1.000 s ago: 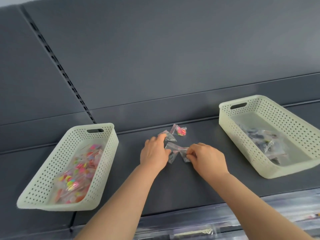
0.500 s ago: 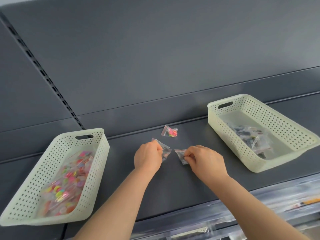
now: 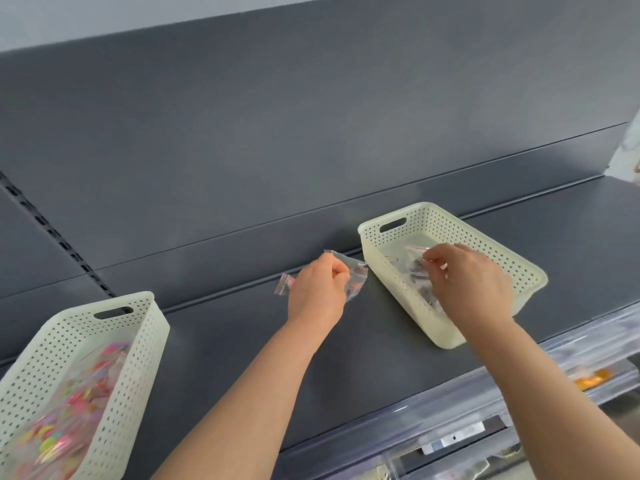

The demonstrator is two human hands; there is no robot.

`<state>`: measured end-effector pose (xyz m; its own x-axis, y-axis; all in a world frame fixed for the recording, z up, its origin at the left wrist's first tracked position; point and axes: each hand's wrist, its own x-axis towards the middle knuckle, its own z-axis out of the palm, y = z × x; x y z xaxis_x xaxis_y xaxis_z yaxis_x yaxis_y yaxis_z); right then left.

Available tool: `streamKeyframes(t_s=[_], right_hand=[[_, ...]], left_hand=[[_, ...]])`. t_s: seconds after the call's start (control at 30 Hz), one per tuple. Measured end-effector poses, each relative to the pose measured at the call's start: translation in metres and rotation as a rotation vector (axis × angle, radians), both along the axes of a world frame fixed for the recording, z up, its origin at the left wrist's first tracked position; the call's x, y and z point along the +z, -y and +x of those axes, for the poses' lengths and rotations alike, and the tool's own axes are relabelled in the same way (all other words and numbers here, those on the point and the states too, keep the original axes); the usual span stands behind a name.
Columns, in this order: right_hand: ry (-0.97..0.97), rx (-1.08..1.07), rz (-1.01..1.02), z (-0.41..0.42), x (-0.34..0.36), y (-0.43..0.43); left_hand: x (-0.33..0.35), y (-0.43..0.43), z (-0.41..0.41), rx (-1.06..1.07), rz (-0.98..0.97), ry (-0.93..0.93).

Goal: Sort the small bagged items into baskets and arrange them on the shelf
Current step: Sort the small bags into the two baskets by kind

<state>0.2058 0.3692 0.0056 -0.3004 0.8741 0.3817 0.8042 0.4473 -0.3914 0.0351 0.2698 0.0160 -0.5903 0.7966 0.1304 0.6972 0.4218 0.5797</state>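
Matte grey shelf (image 3: 346, 358) underlies left hand (image 3: 317, 292) pinching crinkly clear bag (image 3: 356, 275).

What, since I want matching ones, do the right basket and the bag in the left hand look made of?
Right basket: probably moulded plastic, matte cream; even holes, cut-out handle. Bag in the left hand: thin clear plastic film, glossy; it crinkles and shows its contents.

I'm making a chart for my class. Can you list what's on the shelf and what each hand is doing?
left basket: colourful bags inside
right basket: dark bags inside
left hand: grips clear bags above the shelf
right hand: over the right basket, seems to pinch a small bag
loose on shelf: one pink bag, behind the left hand
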Motion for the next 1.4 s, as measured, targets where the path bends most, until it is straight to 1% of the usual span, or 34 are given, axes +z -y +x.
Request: streamKeyframes(t_s=[0.1,0.2,0.3,0.4,0.5,0.57,0.67,0.77,0.83,0.93,1.03,1.1,1.17,1.3,1.4], right_hand=[[0.090,-0.053,-0.055,0.026,-0.006,-0.010],[0.097,-0.074,-0.086,0.037,-0.014,-0.010],[0.100,-0.082,-0.035,0.039,-0.015,-0.008],[0.120,-0.057,0.027,0.036,-0.014,-0.008],[0.075,-0.006,0.057,0.029,-0.015,-0.009],[0.043,0.036,0.082,0.019,-0.014,-0.007],[0.018,0.131,0.095,-0.001,-0.014,0.000],[-0.015,0.196,0.124,-0.016,-0.016,0.006],[-0.019,0.205,0.163,-0.020,-0.019,0.006],[-0.026,0.219,0.162,-0.022,-0.024,0.004],[-0.026,0.231,0.168,-0.028,-0.024,0.009],[-0.039,0.249,0.211,-0.038,-0.021,0.016],[-0.072,0.302,0.243,-0.051,-0.018,0.026],[-0.097,0.471,0.217,-0.090,-0.022,0.053],[-0.080,0.589,0.193,-0.124,-0.025,0.081]], left_hand=[[0.004,-0.026,0.026,-0.077,0.024,-0.006],[0.008,-0.052,0.047,-0.141,0.068,-0.021],[0.007,-0.071,0.062,-0.161,0.100,0.011],[-0.002,-0.074,0.060,-0.114,0.106,0.054],[-0.017,-0.064,0.041,0.000,0.079,0.030],[-0.028,-0.054,0.021,0.080,-0.006,-0.036],[-0.043,-0.039,-0.010,0.126,-0.272,-0.179],[-0.053,-0.027,-0.037,0.087,-0.469,-0.173],[-0.057,-0.021,-0.047,0.059,-0.515,-0.188],[-0.060,-0.011,-0.048,0.069,-0.434,-0.212],[-0.060,0.004,-0.043,0.065,-0.287,-0.120],[-0.054,0.015,-0.041,0.097,-0.164,-0.051],[-0.043,0.028,-0.044,0.145,-0.054,-0.029],[-0.013,0.064,-0.065,0.225,0.080,-0.080],[0.006,0.103,-0.087,0.335,0.140,-0.131]])
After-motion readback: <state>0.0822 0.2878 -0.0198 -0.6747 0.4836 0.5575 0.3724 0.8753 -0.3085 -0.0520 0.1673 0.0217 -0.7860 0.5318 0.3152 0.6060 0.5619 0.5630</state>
